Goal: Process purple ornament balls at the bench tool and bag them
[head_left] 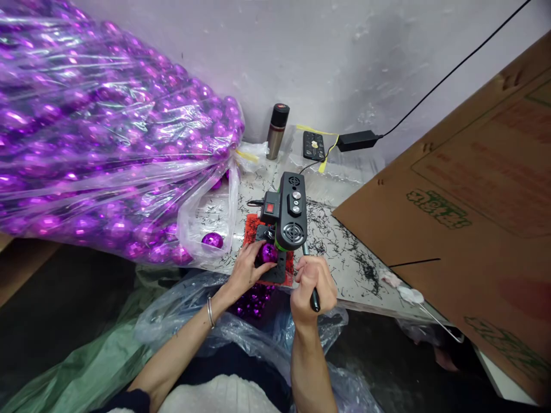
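Observation:
My left hand [248, 268] has its thumb and fingers closed around a shiny purple bauble [269, 253], which sits at the foot of a small black bench machine [294, 209]. My right hand [313, 289] is wrapped round the machine's black-gripped lever [315, 300], whose metal rod runs up to the machine's side. Beneath the machine lies a red mat [251, 226] strewn with black scraps. A red switch [270, 207] shows on the machine's side box. Under the bench edge, many purple baubles [253, 301] rest in a clear plastic bag.
A huge clear bag of purple baubles [107, 132] fills the left. One loose bauble [212, 240] lies in its plastic. Behind the machine are a flask [278, 132], a phone [314, 145] and a power adapter [357, 140]. A cardboard box [456, 229] leans at right.

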Available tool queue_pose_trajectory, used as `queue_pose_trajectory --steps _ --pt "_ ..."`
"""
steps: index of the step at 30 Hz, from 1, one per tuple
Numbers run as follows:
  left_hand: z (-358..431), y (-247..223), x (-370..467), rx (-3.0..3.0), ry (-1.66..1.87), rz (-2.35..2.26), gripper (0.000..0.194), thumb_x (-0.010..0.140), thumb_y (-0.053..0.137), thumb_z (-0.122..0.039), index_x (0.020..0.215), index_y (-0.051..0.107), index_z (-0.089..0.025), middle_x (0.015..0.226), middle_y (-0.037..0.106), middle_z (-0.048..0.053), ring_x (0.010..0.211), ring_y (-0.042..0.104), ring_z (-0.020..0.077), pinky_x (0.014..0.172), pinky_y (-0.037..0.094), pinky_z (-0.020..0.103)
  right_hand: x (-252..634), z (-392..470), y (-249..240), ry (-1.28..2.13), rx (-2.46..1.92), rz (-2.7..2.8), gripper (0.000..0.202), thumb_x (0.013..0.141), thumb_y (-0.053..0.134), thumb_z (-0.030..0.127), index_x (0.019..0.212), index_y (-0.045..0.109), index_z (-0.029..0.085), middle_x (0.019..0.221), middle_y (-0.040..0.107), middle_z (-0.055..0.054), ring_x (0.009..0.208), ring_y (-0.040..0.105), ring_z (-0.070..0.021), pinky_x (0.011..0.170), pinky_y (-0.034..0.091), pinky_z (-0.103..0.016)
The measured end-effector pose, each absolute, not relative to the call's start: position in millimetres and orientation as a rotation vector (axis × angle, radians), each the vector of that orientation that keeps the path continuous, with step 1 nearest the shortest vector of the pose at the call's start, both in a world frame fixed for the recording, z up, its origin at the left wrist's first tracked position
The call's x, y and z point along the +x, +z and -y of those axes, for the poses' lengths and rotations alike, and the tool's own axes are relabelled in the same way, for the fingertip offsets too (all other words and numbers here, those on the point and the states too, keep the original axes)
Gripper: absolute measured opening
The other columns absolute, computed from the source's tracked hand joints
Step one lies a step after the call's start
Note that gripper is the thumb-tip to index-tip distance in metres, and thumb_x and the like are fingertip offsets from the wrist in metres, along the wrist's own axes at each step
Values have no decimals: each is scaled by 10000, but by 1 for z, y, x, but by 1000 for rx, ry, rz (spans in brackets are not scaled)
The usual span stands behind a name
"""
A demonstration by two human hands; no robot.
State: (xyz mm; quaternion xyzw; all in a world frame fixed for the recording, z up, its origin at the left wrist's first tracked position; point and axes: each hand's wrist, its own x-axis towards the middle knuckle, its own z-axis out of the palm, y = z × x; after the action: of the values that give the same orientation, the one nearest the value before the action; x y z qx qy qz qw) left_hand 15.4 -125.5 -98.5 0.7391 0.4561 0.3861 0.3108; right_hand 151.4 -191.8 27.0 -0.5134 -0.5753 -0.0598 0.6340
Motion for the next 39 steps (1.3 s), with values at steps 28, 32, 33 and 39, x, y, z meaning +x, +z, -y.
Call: queue_pose_trajectory --steps 28,32,33,39 --pt "129 -115 35 1938 1082 -1162 608 932 864 -468 1440 633 -226 1361 749 140 1284 718 340 1116 577 526 148 181 -44 -343 -1079 1243 414 1131 359 227 742 498 244 723 549 37 628 549 -130 719 506 -336" --pt "128 -114 35 1918 1072 -1160 606 923 872 -448 1440 637 -236 1366 746 137 1297 715 346 1120 576 534 150 181 -45 -328 -1064 1260 401 1125 380 241 747 513 239 731 569 32 632 558 -132 704 512 -335" --pt "128 -114 36 1913 1074 -1162 607 924 871 -451 1440 636 -235 1366 745 139 1299 714 348 1121 575 538 150 181 -45 -322 -1065 1265 399 1126 381 248 749 512 240 733 573 31 632 562 -132 708 518 -338" --pt "128 -116 38 1906 1093 -1150 608 925 866 -447 1441 635 -223 1369 741 152 1301 712 353 1121 575 548 150 178 -54 -318 -1049 1272 419 1147 369 288 754 507 239 739 574 37 624 579 -122 706 535 -335"
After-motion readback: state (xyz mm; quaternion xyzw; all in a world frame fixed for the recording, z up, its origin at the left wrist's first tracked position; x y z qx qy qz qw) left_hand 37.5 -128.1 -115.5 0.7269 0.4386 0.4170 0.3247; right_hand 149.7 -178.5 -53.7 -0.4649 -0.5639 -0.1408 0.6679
